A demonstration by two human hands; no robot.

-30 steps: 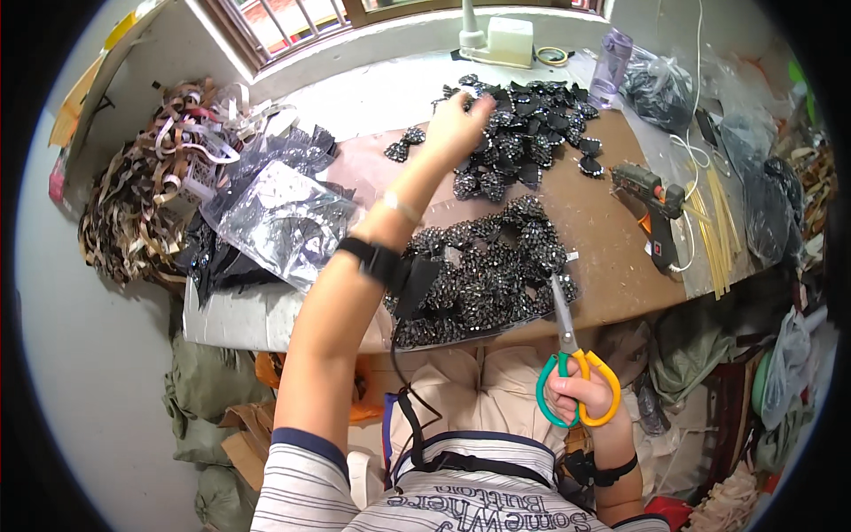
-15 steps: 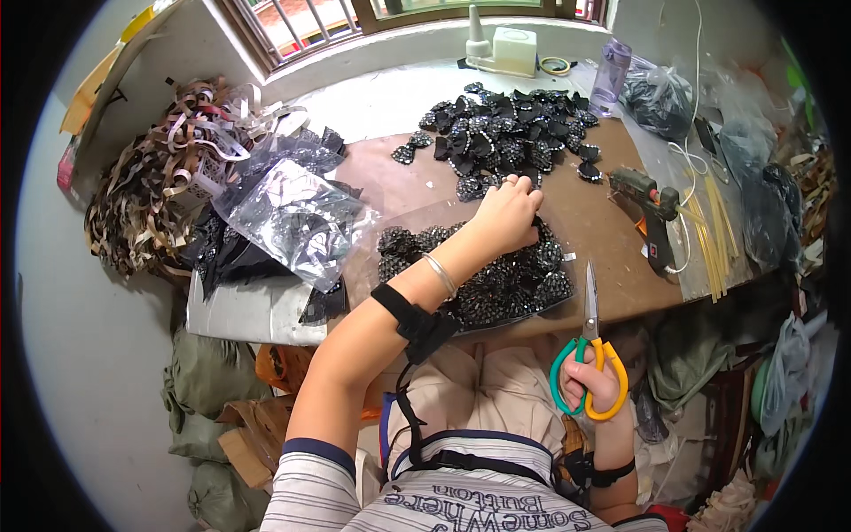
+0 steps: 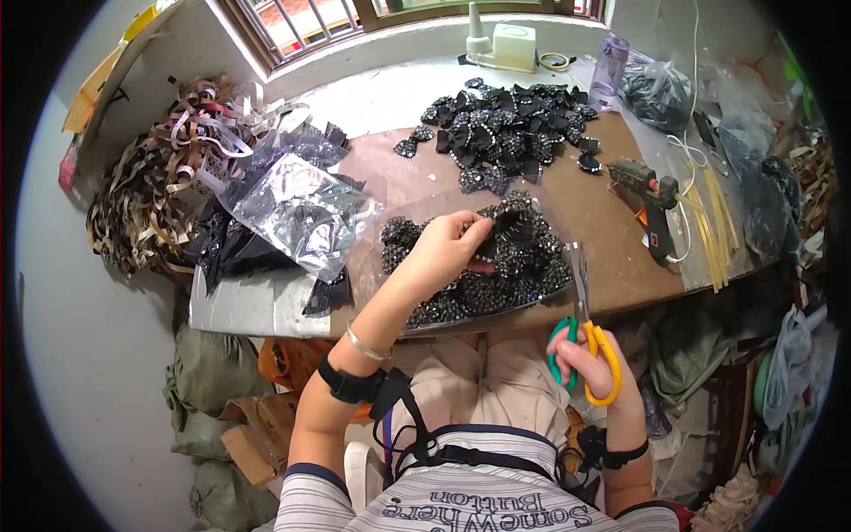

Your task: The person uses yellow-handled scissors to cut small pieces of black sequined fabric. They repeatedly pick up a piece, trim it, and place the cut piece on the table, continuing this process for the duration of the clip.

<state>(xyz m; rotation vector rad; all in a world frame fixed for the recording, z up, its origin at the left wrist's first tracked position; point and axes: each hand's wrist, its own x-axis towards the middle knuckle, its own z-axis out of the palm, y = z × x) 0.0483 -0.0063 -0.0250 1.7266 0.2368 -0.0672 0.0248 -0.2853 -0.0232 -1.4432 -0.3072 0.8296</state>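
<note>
My left hand (image 3: pixel 454 248) is pinched over a pile of black sequined pieces (image 3: pixel 443 297) that lies on clear plastic at the table's near edge. Between its thumb and fingers is a dark, bow-like fabric piece (image 3: pixel 505 228), partly hidden by the fingers. My right hand (image 3: pixel 585 359) is closed through the handles of the scissors (image 3: pixel 606 365), one green and one yellow. Their blades point away from me, slightly apart, just right of the pile. Farther back lies a heap of black bows with shiny stones (image 3: pixel 505 133).
At right are a glue gun (image 3: pixel 647 199) and yellowish glue sticks (image 3: pixel 712 230). Plastic bags (image 3: pixel 306 217) and heaped ribbon strips (image 3: pixel 151 177) are at left. A purple bottle (image 3: pixel 610 75) and a white squeeze bottle (image 3: pixel 514 49) stand at the back.
My left hand has come back leftward and nearer from the pile's far side, now with a dark piece in its fingers. The scissors have shifted slightly left, their blades parting a little.
</note>
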